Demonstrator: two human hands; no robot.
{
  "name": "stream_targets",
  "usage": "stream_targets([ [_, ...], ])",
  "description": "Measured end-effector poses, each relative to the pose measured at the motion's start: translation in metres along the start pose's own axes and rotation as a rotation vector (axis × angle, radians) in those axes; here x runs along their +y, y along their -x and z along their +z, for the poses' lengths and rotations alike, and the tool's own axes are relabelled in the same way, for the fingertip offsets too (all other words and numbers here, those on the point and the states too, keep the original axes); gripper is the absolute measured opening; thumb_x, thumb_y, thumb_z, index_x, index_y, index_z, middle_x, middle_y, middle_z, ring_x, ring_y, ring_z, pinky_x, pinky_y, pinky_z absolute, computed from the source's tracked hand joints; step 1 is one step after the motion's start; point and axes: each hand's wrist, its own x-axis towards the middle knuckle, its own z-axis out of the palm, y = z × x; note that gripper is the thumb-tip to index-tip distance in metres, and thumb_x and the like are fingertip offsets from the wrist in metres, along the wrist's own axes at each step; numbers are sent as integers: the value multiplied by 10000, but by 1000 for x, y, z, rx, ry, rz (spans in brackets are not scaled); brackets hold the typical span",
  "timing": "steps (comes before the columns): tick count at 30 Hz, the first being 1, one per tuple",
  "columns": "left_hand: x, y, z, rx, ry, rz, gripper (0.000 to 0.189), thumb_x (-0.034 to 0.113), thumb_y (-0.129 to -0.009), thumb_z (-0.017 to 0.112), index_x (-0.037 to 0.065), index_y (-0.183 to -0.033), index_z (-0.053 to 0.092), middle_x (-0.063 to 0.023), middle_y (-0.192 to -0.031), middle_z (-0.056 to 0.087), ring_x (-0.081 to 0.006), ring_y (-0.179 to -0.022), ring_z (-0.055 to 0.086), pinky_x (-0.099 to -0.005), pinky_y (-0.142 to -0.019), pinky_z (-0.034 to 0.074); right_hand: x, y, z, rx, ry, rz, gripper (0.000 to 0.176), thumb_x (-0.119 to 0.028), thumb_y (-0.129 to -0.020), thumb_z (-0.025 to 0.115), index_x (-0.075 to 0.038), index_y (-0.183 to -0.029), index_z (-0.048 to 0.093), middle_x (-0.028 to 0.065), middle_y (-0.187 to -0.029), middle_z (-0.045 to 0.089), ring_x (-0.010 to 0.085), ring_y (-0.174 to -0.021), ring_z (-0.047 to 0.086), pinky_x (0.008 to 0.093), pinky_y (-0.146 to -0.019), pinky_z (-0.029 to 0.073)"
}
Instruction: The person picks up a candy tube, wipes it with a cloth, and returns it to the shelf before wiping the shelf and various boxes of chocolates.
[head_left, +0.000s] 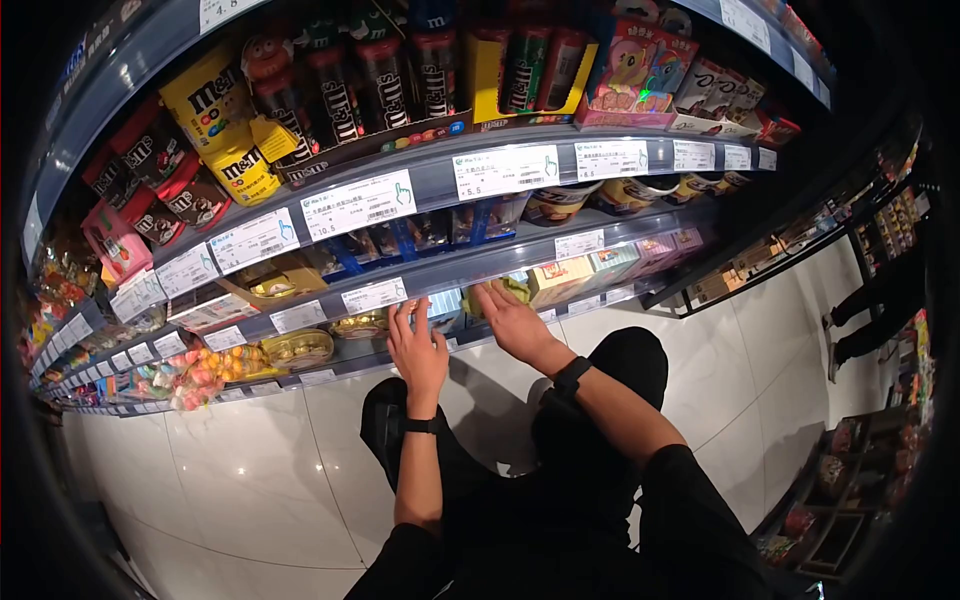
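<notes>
My left hand is at the front of the bottom shelf, fingers apart and pointing inward, beside a pale blue box. Nothing shows in its grasp. To its right, my right hand reaches into the same shelf, with its fingers on a yellow-green item that looks like a cloth or soft packet. Its fingertips are partly hidden. Right of that item stands a cream-coloured box. Gold-wrapped sweets in a clear tub sit left of my left hand.
Shelf edges with price labels curve above my hands. M&M's tubes fill the upper shelf. Bagged sweets hang at the lower left. Another person's legs are at the right, near a low display.
</notes>
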Motion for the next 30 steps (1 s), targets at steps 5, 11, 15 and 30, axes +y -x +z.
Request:
stream_targets([
  [5, -3, 1, 0, 0, 4, 12, 693, 23, -820, 692, 193, -1473, 532, -78, -1478, 468, -356, -1506, 341, -533, -1061, 402, 5, -5, -15, -30, -2, 183, 518, -93, -952, 522, 45, -1444, 437, 230, -1376, 585, 379, -1335, 556, 430, -1148, 424],
  [11, -4, 1, 1, -10, 19, -1, 695, 31, -821, 684, 198, -1477, 529, -83, -1484, 469, -358, -1513, 331, -537, -1067, 402, 2, -8, -20, 85, -59, 329, 549, -44, -901, 572, 30, -1428, 439, 285, -1332, 503, 452, -1217, 550, 469, -1031, 491],
  [15, -5, 1, 1, -17, 11, 3, 704, 38, -815, 684, 199, -1482, 527, -81, -1494, 466, -360, -1514, 330, -540, -1071, 409, -1, -12, -16, 135, 52, 271, 497, -54, -899, 582, 30, -1382, 501, 275, -1321, 513, 443, -1184, 564, 464, -987, 521],
  [30, -11, -2, -1, 1, 57, 7, 635, 33, -807, 643, 158, -1425, 569, -68, -1482, 498, -350, -1484, 380, -525, -1043, 468, -28, -38, -2, 94, -246, -232, 622, -63, -856, 587, 8, -1466, 490, 198, -1364, 628, 396, -1280, 561, 461, -1097, 443],
])
